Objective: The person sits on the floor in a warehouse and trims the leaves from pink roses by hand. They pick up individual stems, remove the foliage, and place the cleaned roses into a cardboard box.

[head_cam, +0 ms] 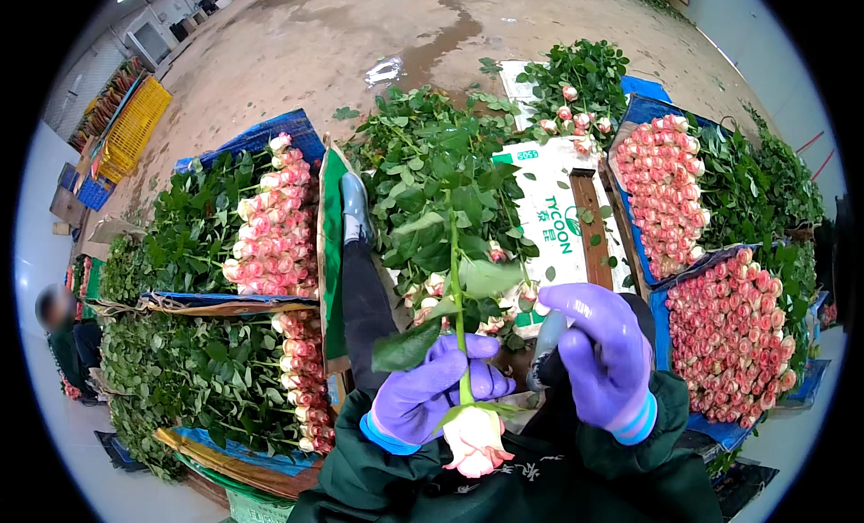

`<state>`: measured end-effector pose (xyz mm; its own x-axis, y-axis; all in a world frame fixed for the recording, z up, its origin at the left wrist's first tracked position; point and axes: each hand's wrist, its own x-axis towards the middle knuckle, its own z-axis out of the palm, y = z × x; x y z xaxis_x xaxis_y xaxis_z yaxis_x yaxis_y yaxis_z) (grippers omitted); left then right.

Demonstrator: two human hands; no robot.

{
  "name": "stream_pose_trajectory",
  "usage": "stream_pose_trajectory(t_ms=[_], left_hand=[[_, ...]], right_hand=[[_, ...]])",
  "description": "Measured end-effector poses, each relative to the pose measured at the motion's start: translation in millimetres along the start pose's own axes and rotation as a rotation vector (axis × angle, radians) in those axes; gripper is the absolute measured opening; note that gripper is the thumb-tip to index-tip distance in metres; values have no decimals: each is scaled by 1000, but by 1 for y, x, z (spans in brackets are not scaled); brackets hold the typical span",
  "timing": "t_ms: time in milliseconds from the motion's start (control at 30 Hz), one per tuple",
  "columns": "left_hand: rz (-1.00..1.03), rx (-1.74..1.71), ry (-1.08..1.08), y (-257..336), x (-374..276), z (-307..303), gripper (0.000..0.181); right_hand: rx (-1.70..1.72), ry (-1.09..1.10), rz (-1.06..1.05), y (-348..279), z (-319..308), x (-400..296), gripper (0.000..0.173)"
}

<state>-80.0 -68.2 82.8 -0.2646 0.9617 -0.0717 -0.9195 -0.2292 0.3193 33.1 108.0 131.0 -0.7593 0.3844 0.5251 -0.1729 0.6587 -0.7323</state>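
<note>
My left hand [439, 388], in a purple rubber glove with a blue cuff, is closed around the stem of a single rose [476, 440]. Its cream bloom with pink petal edges hangs towards my body, and the leafy stem [457, 280] points away. To the right, my right hand [604, 354], gloved alike, is raised with curled fingers and the thumb apart; I see nothing held in it. Beyond both hands lies a heap of cut roses [432, 185] with dense green leaves, several of its blooms facing me.
Stacked rose bunches [273, 219] stand between blue-lined boards at left; more bunches [729, 334] are at right. A white printed carton sheet [547, 219] lies ahead beside a wooden slat [590, 233]. Yellow crates [135, 128] stand far left. Another person [71, 334] sits at the left edge.
</note>
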Motion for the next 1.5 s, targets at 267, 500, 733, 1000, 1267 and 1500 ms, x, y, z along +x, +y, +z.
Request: stream_pose_trajectory(t_ms=[267, 500, 733, 1000, 1267, 1500], left_hand=[[11, -40, 39, 2, 2, 11, 38], [39, 60, 24, 1, 0, 10, 36], [149, 74, -86, -8, 5, -5, 35], [423, 884, -52, -10, 10, -10, 34], [0, -105, 100, -13, 9, -6, 37], [1, -193, 172, -14, 10, -1, 40]], right_hand=[[76, -139, -473, -33, -3, 9, 32], [-40, -347, -513, -44, -6, 11, 23], [-211, -443, -540, -42, -7, 14, 21], [-247, -476, -563, -36, 1, 14, 19], [30, -404, -512, -16, 4, 19, 28], [21, -296, -482, -15, 7, 9, 32]])
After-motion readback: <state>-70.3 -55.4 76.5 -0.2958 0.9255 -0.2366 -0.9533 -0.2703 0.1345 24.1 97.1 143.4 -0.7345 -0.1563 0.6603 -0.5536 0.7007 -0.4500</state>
